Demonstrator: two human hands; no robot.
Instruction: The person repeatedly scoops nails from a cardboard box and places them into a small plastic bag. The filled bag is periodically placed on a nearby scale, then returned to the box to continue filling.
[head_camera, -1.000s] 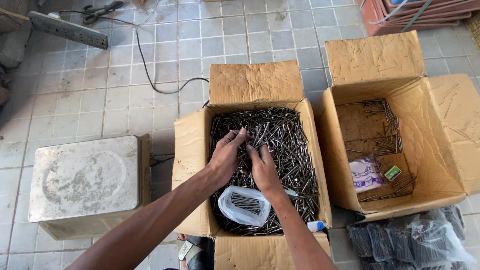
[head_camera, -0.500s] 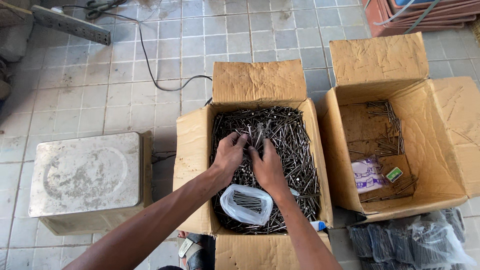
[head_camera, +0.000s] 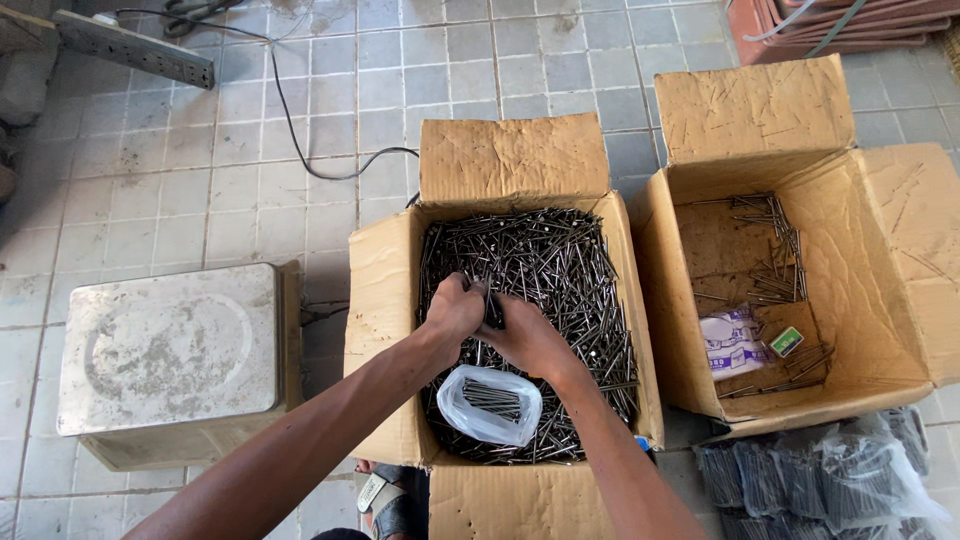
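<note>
Two bare hands meet over an open cardboard box of nails. The left hand (head_camera: 455, 308) is curled closed, its fingers gathered around a small bundle of dark nails (head_camera: 493, 308). The right hand (head_camera: 527, 338) touches it from the other side, fingers folded around the same bundle, so both hands grip it together just above the heap. Both forearms reach in from the bottom edge of the view.

The bundle sits over the middle of the nail box (head_camera: 385, 300), which is filled nearly to the top with loose dark steel nails (head_camera: 560, 260). At the near end of this box, just below the hands, lies an open clear plastic bag (head_camera: 490, 405) with a few nails inside it.

To the right, almost touching, stands a second cardboard box (head_camera: 880, 290), mostly bare inside, with scattered nails, a small printed packet and a small green item on its floor. In front of it, at the lower right, lie clear bags packed with nails (head_camera: 820, 475).

To the left of the nail box sits a weighing scale with a worn metal platform (head_camera: 165, 350). The floor is pale square tile (head_camera: 200, 180), crossed by a black cable (head_camera: 290, 130).
</note>
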